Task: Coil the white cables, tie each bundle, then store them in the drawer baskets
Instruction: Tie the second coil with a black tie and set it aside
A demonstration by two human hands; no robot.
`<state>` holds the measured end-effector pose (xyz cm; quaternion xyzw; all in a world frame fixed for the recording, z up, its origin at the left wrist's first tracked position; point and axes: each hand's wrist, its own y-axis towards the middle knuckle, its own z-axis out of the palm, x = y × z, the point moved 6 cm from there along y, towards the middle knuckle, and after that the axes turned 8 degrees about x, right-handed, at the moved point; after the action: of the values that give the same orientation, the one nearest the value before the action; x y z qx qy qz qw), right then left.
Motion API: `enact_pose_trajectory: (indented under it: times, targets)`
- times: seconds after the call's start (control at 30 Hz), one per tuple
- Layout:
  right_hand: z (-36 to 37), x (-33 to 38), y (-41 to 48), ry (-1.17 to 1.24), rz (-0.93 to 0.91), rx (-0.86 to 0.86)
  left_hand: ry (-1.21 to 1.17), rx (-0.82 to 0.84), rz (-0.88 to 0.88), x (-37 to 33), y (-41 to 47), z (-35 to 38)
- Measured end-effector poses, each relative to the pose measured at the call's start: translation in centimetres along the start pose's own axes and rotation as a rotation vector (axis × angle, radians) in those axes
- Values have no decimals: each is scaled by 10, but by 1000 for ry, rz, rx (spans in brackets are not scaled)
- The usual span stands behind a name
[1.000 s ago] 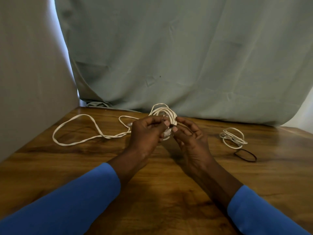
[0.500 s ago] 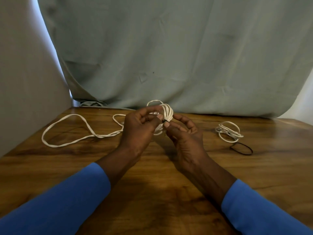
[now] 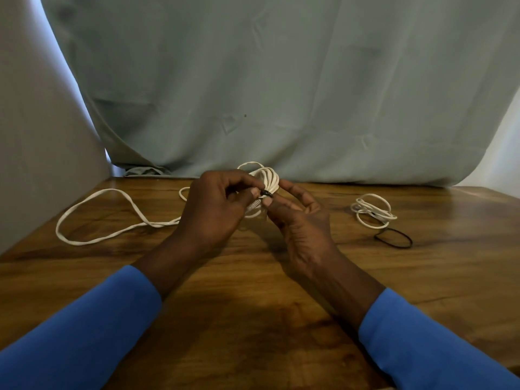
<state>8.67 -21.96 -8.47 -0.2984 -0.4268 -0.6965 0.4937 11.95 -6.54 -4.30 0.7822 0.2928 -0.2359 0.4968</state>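
**A:** What differs from half a second ago?

**B:** Little. The left hand (image 3: 216, 209) and right hand (image 3: 298, 220) stay fingertip to fingertip above the table (image 3: 253, 319), and the white coil (image 3: 268, 177) still stands upright between them. The black tie (image 3: 266, 194) shows more clearly now, as a small dark loop at the near edge of the coil. Before, it was only a speck. A second ago both hands sat a little lower in the view.

**A:** And how are the hands holding?

**B:** The left hand grips the coil, its thumb and curled fingers closed round the strands. The right hand pinches the black tie between thumb and forefinger, and its other fingers curve loosely behind the coil.

**A:** Is the rest of that cable wound up?

**B:** No. The loose tail (image 3: 112, 190) lies on the wood in a wide loop, out beyond the left hand, as it did before.

**A:** Anything beyond the right hand?

**B:** A second bundle (image 3: 374, 214) of white cable lies flat there, well apart from the hand. A spare black band (image 3: 394, 246) lies just on its near side. Neither has moved. A pale cloth (image 3: 281, 80) hangs behind the hands.
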Motion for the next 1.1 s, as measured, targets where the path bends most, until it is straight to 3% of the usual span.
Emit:
enact_pose_trajectory:
  times: [0.17,0.43,0.63,1.1]
  targets:
    - [0,3,-2,-84,-25,-14,127,46,35,-3,2,-2]
    - [4,10,-6,-205,-65,9,9,10,16,7,3,-7]
    - [-1,11,-5,-160,-58,-20,110,82,36,6,3,2]
    - [-6,10,1,-261,-82,-7,40,78,7,12,2,1]
